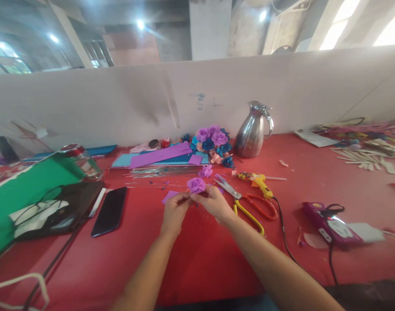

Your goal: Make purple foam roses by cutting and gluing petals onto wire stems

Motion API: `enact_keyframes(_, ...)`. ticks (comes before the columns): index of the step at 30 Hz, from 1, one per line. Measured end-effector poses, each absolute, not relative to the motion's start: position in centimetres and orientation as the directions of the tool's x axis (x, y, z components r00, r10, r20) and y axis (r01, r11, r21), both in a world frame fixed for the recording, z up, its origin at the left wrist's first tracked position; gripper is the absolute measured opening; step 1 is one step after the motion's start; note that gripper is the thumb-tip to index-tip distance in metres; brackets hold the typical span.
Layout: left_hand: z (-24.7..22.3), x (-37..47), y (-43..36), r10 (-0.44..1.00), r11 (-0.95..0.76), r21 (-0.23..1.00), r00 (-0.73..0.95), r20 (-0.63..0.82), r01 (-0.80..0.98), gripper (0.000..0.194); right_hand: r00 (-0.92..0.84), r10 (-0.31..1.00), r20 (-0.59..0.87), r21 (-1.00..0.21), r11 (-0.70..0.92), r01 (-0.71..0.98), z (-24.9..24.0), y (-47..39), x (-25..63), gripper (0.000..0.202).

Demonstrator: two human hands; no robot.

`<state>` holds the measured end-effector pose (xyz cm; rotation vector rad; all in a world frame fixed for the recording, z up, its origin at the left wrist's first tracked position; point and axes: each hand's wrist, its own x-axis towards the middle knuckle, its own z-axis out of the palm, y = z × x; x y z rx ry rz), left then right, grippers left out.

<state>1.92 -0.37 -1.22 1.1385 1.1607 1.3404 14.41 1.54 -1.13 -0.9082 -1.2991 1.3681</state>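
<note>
A purple paper flower (pixel 196 185) is held up over the red table between my two hands. My left hand (pixel 176 209) pinches it from below on the left, fingers closed. On the right side, my right hand (pixel 215 202) grips its petals or base with thumb and fingers. The flower's underside is hidden by my fingers. Another purple flower (pixel 205 171) lies just beyond. A purple paper square (pixel 169 197) rests beside my left hand. Scissors (pixel 249 202) with red and yellow handles lie right of my right hand, near a yellow glue gun (pixel 257 180).
Finished paper flowers (pixel 213 140) cluster at the back by a steel jug (pixel 251 129). Purple paper strips (pixel 161 154) and thin wires (pixel 158 172) lie left of them. A phone (pixel 109 211) is at left; a purple power strip (pixel 333 224) and cord sit right. A glass jar (pixel 84 162) stands back left.
</note>
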Motion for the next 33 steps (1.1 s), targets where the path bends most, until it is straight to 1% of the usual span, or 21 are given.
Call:
enact_keyframes(5, -1.3, 1.9, -0.4, 0.998, -0.048, 0.995, -0.056, 0.043, -0.091, 0.012, -0.209, 0.972, 0.109, -0.984, 0.076, -0.159, -1.0, 1.4, 14.3, 0.014)
enact_keyframes(7, -1.4, 1.9, -0.2, 0.996, -0.049, 0.992, -0.073, 0.041, -0.118, 0.012, -0.219, 0.971, 0.101, -0.984, 0.065, -0.166, -0.9, 1.3, 14.3, 0.015)
enact_keyframes(8, -1.5, 1.8, -0.1, 0.995, -0.047, 0.989, -0.091, 0.034, -0.137, 0.013, -0.228, 0.969, 0.095, -0.984, 0.058, -0.166, -0.7, 1.3, 14.4, 0.018)
enact_keyframes(11, -1.8, 1.5, 0.2, 0.986, -0.044, 0.984, -0.166, 0.015, -0.171, 0.015, -0.248, 0.965, 0.085, -0.987, 0.047, -0.156, 0.0, 1.0, 14.8, 0.035)
enact_keyframes(12, -1.9, 1.4, 0.3, 0.983, -0.047, 0.985, -0.183, 0.016, -0.168, 0.016, -0.249, 0.965, 0.086, -0.986, 0.047, -0.162, 0.3, 0.9, 14.9, 0.037)
enact_keyframes(15, -2.0, 1.1, 0.6, 0.976, -0.056, 0.988, -0.217, 0.023, -0.145, 0.019, -0.238, 0.967, 0.093, -0.976, 0.041, -0.213, 1.3, 0.5, 15.4, 0.029)
enact_keyframes(17, -2.1, 0.9, 0.7, 0.973, -0.056, 0.989, -0.231, 0.023, -0.140, 0.018, -0.223, 0.971, 0.091, -0.968, 0.034, -0.247, 1.7, 0.3, 15.5, 0.022)
enact_keyframes(19, -2.2, 0.8, 0.7, 0.975, -0.059, 0.988, -0.220, 0.027, -0.140, 0.016, -0.196, 0.975, 0.103, -0.966, 0.051, -0.254, 1.7, 0.4, 15.5, 0.019)
enact_keyframes(23, -2.1, 0.9, 0.8, 0.982, -0.079, 0.989, -0.181, 0.056, -0.123, 0.015, -0.133, 0.977, 0.167, -0.970, 0.139, -0.201, 1.2, 0.7, 15.4, 0.020)
enact_keyframes(26, -2.0, 1.0, 0.8, 0.981, -0.081, 0.991, -0.183, 0.060, -0.106, 0.015, -0.108, 0.983, 0.147, -0.978, 0.129, -0.161, 1.1, 0.8, 15.4, 0.019)
enact_keyframes(29, -1.9, 1.1, 0.7, 0.983, -0.086, 0.990, -0.168, 0.067, -0.108, 0.016, -0.097, 0.991, 0.092, -0.977, 0.071, -0.200, 1.3, 0.9, 15.3, 0.017)
enact_keyframes(33, -2.1, 0.9, 0.8, 0.982, -0.085, 0.992, -0.179, 0.067, -0.093, 0.014, -0.086, 0.993, 0.083, -0.962, 0.058, -0.266, 1.3, 0.9, 15.2, 0.019)
